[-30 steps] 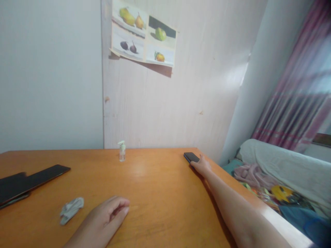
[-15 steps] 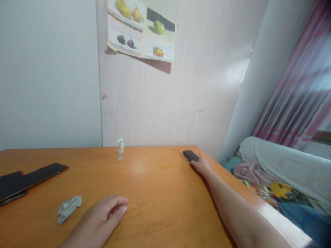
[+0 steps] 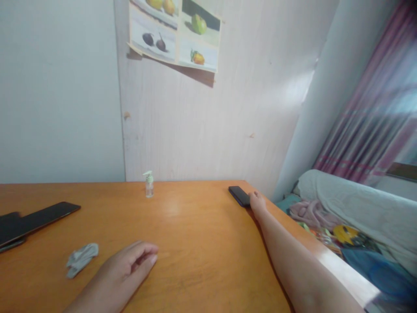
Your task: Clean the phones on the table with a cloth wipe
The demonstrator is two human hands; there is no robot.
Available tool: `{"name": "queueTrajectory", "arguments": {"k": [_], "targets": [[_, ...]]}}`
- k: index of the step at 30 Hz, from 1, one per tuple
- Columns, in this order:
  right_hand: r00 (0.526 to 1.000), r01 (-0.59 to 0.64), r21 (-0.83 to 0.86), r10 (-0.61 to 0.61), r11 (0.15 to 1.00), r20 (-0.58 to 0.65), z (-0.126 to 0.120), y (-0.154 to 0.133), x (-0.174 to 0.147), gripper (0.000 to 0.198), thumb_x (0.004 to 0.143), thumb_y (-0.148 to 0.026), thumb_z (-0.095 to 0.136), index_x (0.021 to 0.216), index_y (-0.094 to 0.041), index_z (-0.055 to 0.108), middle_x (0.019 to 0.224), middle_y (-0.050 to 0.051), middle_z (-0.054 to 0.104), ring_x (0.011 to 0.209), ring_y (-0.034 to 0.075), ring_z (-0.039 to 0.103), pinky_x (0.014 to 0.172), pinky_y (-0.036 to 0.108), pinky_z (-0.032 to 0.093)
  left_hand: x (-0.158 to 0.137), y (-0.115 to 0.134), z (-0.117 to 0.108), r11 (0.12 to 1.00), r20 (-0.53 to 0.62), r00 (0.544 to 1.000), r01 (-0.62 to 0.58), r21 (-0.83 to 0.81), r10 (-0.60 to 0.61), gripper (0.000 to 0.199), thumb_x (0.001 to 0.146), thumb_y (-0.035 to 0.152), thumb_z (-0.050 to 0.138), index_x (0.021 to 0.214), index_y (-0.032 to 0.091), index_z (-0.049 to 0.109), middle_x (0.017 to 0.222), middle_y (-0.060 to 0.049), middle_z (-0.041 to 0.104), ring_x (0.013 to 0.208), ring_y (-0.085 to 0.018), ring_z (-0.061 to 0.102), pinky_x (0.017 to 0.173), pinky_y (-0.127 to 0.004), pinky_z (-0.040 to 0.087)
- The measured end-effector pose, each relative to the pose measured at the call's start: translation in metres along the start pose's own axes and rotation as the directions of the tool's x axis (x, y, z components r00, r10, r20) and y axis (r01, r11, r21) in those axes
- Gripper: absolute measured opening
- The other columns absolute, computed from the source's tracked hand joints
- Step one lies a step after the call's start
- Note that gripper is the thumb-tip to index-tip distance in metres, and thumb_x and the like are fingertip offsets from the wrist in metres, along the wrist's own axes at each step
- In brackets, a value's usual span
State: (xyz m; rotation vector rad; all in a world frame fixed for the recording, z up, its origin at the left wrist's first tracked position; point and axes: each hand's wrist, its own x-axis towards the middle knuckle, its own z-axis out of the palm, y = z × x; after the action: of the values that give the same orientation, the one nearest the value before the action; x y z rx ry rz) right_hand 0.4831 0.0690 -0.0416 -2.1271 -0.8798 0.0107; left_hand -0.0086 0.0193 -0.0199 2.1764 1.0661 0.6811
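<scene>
My left hand (image 3: 130, 265) rests on its side on the table, fingers loosely bent, with a gap between them and the thumb and nothing in it. Left of it lies a crumpled pale grey cloth (image 3: 82, 260). My right arm reaches far forward, and my right hand (image 3: 257, 202) is at the near right end of a black smartphone (image 3: 239, 196) lying flat. Its fingers are curled together beside the phone, not around it; whether they touch its edge cannot be made out. Near the back edge stands a small clear pump bottle (image 3: 149, 188) with a pale green top.
The orange wooden table (image 3: 189, 243) meets a pale wall panel bearing a fruit poster (image 3: 176, 34). Dark flat objects (image 3: 42, 221) overlap at the far left. Beyond the table's right edge are a bed with a white cover (image 3: 345, 198), heaped cloths and a curtain (image 3: 361, 104).
My right hand has let go of the smartphone and drawn back to its right, fingers curling in. The phone stays in place. The view has shifted slightly; my left hand has barely moved.
</scene>
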Motion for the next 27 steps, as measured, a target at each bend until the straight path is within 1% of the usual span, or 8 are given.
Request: {"name": "queueTrajectory", "arguments": {"k": [3, 7, 9, 13, 18, 22, 24, 27], "targets": [[0.999, -0.032, -0.001, 0.032, 0.999, 0.014, 0.0003, 0.0011, 0.0005, 0.033, 0.095, -0.039, 0.055, 0.121, -0.02, 0.059, 0.125, 0.009, 0.059, 0.105, 0.023, 0.061, 0.089, 0.041, 0.052, 0.0004, -0.0009, 0.0, 1.0, -0.001, 1.0, -0.008, 0.01, 0.008, 0.031, 0.089, 0.049, 0.048, 0.093, 0.024, 0.067, 0.088, -0.002, 0.07, 0.084, -0.021, 0.065, 0.076, -0.026, 0.051], [0.998, -0.042, -0.003, 0.042, 0.999, 0.056, 0.0039, -0.0005, -0.0021, 0.068, 0.085, -0.051, 0.057, 0.141, -0.014, 0.043, 0.128, 0.015, 0.06, 0.115, 0.029, 0.059, 0.095, 0.038, 0.048, 0.0006, 0.0001, -0.0007, 1.0, -0.03, 0.999, -0.011, 0.005, 0.011, 0.029, 0.087, 0.048, 0.051, 0.091, 0.026, 0.068, 0.085, -0.001, 0.071, 0.081, -0.021, 0.065, 0.074, -0.026, 0.052], [0.997, -0.036, -0.011, 0.037, 0.999, 0.073, 0.0044, -0.0016, -0.0038, 0.078, 0.08, -0.051, 0.061, 0.144, -0.014, 0.039, 0.13, 0.015, 0.059, 0.117, 0.03, 0.058, 0.094, 0.038, 0.047, 0.0003, 0.0013, -0.0012, 1.0, -0.039, 0.999, -0.014, -0.003, 0.014, 0.029, 0.086, 0.048, 0.051, 0.091, 0.026, 0.069, 0.084, -0.001, 0.07, 0.08, -0.021, 0.065, 0.073, -0.026, 0.052], [0.996, -0.021, -0.031, 0.024, 0.999, 0.089, 0.0025, -0.0028, -0.0058, 0.079, 0.076, -0.048, 0.064, 0.144, -0.017, 0.041, 0.13, 0.016, 0.06, 0.116, 0.031, 0.059, 0.093, 0.038, 0.047, -0.0005, 0.0009, -0.001, 1.0, -0.021, 1.0, -0.016, -0.006, 0.016, 0.03, 0.087, 0.049, 0.05, 0.091, 0.025, 0.067, 0.085, -0.001, 0.07, 0.081, -0.021, 0.065, 0.075, -0.027, 0.052], [0.994, -0.007, -0.046, 0.012, 0.999, 0.106, 0.0028, -0.0018, -0.0062, 0.086, 0.074, -0.051, 0.065, 0.146, -0.015, 0.037, 0.134, 0.016, 0.057, 0.121, 0.03, 0.056, 0.098, 0.04, 0.045, 0.0006, -0.0025, -0.0005, 1.0, 0.017, 1.0, -0.001, 0.024, 0.0, 0.032, 0.09, 0.05, 0.046, 0.093, 0.025, 0.065, 0.089, -0.002, 0.07, 0.086, -0.021, 0.065, 0.077, -0.027, 0.05], [0.997, -0.015, -0.028, 0.017, 1.0, 0.079, 0.0051, -0.002, -0.0056, 0.081, 0.076, -0.051, 0.066, 0.144, -0.014, 0.041, 0.134, 0.016, 0.057, 0.124, 0.029, 0.054, 0.102, 0.04, 0.043, 0.0024, -0.0002, -0.0008, 0.999, 0.012, 1.0, -0.001, 0.038, 0.0, 0.032, 0.09, 0.05, 0.046, 0.09, 0.025, 0.066, 0.087, -0.001, 0.07, 0.083, -0.021, 0.065, 0.074, -0.026, 0.05], [0.999, -0.029, 0.0, 0.029, 1.0, 0.042, 0.0049, -0.0029, -0.005, 0.068, 0.085, -0.051, 0.059, 0.141, -0.014, 0.046, 0.133, 0.016, 0.057, 0.123, 0.028, 0.054, 0.101, 0.039, 0.044, 0.0023, 0.0009, -0.0006, 0.999, -0.014, 1.0, -0.009, 0.032, 0.009, 0.031, 0.088, 0.05, 0.048, 0.089, 0.025, 0.067, 0.085, -0.001, 0.07, 0.081, -0.021, 0.064, 0.072, -0.025, 0.051], [0.999, -0.038, 0.053, 0.04, 0.998, -0.026, 0.0011, -0.0041, -0.0045, 0.041, 0.095, -0.041, 0.052, 0.128, -0.018, 0.055, 0.128, 0.012, 0.058, 0.111, 0.024, 0.059, 0.093, 0.041, 0.05, 0.0011, 0.0013, 0.0001, 1.0, -0.064, 0.998, -0.021, 0.015, 0.022, 0.029, 0.085, 0.048, 0.052, 0.089, 0.025, 0.069, 0.084, -0.001, 0.07, 0.079, -0.021, 0.064, 0.071, -0.026, 0.051]]}}
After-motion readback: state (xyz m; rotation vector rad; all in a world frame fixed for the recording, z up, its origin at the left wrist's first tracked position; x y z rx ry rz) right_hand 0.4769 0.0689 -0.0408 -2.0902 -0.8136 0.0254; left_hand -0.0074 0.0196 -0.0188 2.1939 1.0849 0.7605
